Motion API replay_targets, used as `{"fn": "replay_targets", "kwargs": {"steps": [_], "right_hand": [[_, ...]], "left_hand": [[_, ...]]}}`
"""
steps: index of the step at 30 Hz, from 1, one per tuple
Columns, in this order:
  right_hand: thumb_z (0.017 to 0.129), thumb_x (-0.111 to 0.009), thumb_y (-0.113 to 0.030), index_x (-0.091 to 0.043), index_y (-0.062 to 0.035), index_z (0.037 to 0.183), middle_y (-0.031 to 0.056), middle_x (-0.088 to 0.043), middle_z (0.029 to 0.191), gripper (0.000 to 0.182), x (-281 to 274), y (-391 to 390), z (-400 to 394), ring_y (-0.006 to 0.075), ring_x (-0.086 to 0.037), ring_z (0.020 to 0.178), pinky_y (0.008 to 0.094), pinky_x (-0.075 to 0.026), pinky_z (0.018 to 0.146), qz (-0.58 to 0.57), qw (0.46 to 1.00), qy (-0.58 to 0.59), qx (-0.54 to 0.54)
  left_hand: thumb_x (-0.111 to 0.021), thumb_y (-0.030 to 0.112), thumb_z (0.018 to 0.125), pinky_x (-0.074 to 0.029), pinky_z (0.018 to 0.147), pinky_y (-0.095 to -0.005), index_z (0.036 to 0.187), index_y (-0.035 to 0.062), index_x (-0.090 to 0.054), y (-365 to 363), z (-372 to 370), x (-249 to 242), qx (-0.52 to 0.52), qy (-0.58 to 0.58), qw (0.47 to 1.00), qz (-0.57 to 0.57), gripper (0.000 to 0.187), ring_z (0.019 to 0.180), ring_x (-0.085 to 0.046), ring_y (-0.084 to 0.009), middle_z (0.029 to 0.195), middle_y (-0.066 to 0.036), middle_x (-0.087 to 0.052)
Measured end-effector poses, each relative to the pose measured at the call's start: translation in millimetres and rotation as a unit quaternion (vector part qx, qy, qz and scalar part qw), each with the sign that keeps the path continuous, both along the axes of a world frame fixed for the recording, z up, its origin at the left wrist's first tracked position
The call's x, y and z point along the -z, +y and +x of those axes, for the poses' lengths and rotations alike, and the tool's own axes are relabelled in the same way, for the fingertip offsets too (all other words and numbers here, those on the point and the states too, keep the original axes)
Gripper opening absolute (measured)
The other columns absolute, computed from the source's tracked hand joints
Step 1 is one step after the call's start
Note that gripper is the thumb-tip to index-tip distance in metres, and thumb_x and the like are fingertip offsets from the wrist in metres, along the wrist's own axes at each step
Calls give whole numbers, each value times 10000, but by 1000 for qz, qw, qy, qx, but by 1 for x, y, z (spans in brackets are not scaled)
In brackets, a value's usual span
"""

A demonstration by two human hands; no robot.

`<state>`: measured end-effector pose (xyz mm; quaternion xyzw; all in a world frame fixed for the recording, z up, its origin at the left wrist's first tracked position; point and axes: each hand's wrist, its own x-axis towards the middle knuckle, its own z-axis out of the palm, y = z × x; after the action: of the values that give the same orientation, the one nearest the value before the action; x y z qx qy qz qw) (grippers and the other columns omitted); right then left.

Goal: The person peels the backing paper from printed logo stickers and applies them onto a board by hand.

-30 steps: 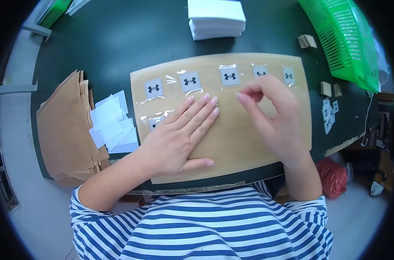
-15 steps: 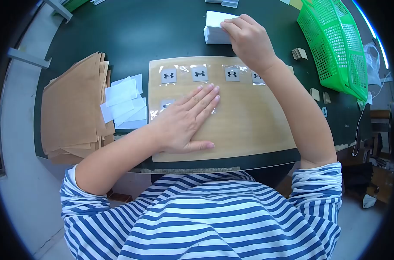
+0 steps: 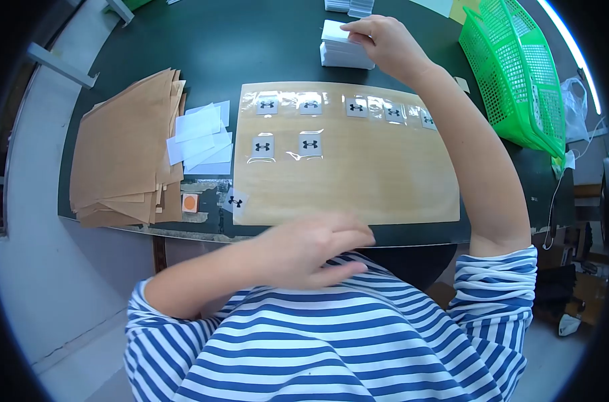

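Near the front edge of the dark green tabletop (image 3: pixel 251 47) lies a flat tan rectangular sheet (image 3: pixel 378 181), carrying two rows of film-covered grey squares with black emblems (image 3: pixel 310 144). The blurred left hand (image 3: pixel 308 248), fingers loosely extended, hovers at that edge. Beyond the sheet, the right hand (image 3: pixel 391 47) touches a block-shaped white stack (image 3: pixel 345 55); whether it grips, I cannot tell.

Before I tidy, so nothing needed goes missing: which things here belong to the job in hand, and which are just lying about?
Likely in the job:
tan sheet
logo squares on it
white stack at the right hand

Probably lying about:
green basket
plastic bag
brown papers, untouched
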<state>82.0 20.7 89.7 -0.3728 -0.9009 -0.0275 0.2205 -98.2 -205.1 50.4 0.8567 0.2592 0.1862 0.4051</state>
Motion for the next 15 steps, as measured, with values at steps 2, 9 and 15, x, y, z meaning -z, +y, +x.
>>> {"fn": "replay_targets", "kwargs": {"steps": [2, 9, 15], "right_hand": [[901, -668, -26, -726, -54, 1135, 80, -720, 1001, 242, -6, -12, -4, 227, -642, 811, 321, -545, 755, 58, 997, 22, -39], [858, -661, 43, -708, 40, 1069, 154, -719, 1115, 215, -8, -148, 10, 304, -702, 993, 366, -588, 893, 60, 963, 94, -247], [867, -745, -69, -739, 21, 1036, 137, -737, 1066, 192, 44, -233, 39, 293, -716, 1029, 389, -586, 958, 24, 951, 149, -271]], "left_hand": [[-519, 292, 1067, -505, 1065, -405, 1272, -3, -653, -8, 5, -2, -4, -116, 967, -228, 384, 1181, -658, -307, 1217, -177, -708], [-599, 252, 1036, -570, 781, -319, 1082, -10, -713, 14, -24, 42, -92, -489, 625, -602, 290, 796, -702, -214, 938, -142, -736], [-628, 167, 1008, -513, 685, -280, 922, 14, -701, 9, -16, 41, -86, -282, 770, -565, 190, 669, -611, -172, 801, -92, -685]]}}
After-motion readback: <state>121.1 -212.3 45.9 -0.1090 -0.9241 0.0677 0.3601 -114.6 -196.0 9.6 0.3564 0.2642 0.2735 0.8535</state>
